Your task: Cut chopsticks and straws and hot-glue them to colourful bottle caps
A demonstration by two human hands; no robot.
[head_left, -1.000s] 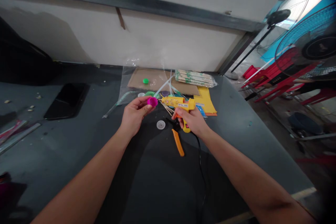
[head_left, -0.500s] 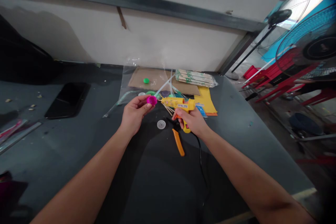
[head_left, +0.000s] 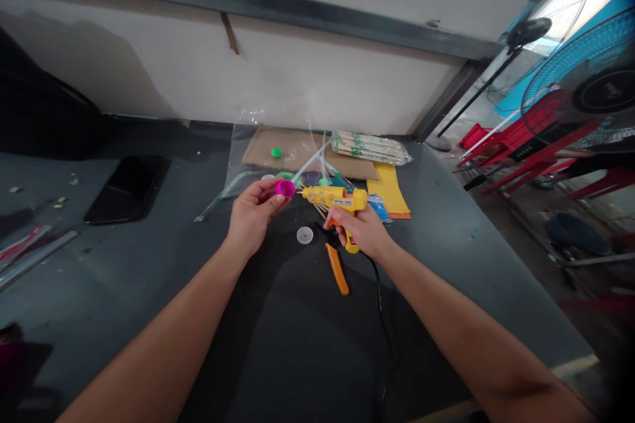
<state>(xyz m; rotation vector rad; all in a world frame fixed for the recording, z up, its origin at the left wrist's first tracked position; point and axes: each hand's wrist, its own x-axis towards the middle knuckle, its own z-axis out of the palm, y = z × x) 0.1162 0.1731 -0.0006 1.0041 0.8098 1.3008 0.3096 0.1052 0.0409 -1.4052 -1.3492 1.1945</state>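
Observation:
My left hand (head_left: pixel 254 213) pinches a magenta bottle cap (head_left: pixel 285 188), its hollow side turned toward me. In my right hand (head_left: pixel 364 228) is a yellow hot glue gun (head_left: pixel 325 196), gripped by its handle with fingers at the orange trigger. Its nozzle points left and sits at the cap's right edge; whether they touch I cannot tell. Below the nozzle lies a round white cap (head_left: pixel 304 235) on the dark table (head_left: pixel 297 344). A cutting tool with an orange handle (head_left: pixel 337 269) lies under the glue gun, its black end partly hidden by my right hand.
Behind my hands lie cardboard (head_left: pixel 258 147), a green cap (head_left: pixel 276 153), clear straws (head_left: pixel 312 162), a pack of wooden sticks (head_left: pixel 370 147) and yellow sheets (head_left: pixel 391 185). A black phone (head_left: pixel 127 190) lies left. The glue gun's black cord (head_left: pixel 381 304) trails toward me. A fan (head_left: pixel 595 86) stands at right.
Both hands stay nearly in place. The magenta cap has shifted very slightly left, and the glue gun has tilted a little. The things on the table have not moved.

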